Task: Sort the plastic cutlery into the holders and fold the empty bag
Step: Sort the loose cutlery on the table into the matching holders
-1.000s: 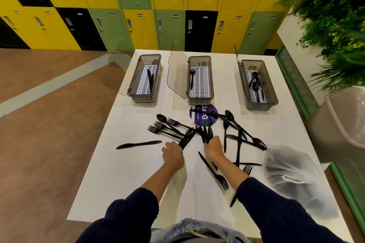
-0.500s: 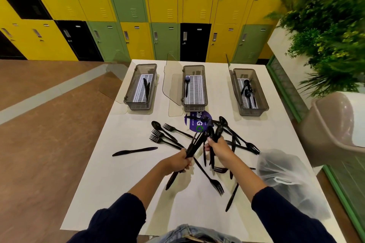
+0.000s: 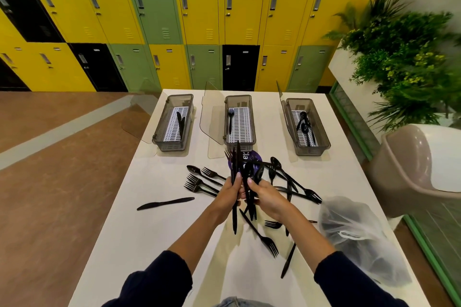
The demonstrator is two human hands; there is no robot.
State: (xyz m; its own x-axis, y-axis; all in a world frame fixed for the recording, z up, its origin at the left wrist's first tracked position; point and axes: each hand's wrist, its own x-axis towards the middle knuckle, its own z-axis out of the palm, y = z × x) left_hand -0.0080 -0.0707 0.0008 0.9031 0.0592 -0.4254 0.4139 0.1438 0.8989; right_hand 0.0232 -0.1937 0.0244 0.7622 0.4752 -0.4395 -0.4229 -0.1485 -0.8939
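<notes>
Head view: a bundle of black forks and knives is clasped in the left hand and spoons in the right hand above the surface, so each should be kept sorted by type and carried to its matching holder.

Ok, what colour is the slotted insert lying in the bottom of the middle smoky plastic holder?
White with dark slots, seen in the head view: slotted insert in the middle smoky plastic holder.

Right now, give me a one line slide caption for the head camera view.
Both hands, left and right, gather black cutlery above the white table, three holders behind.
</notes>
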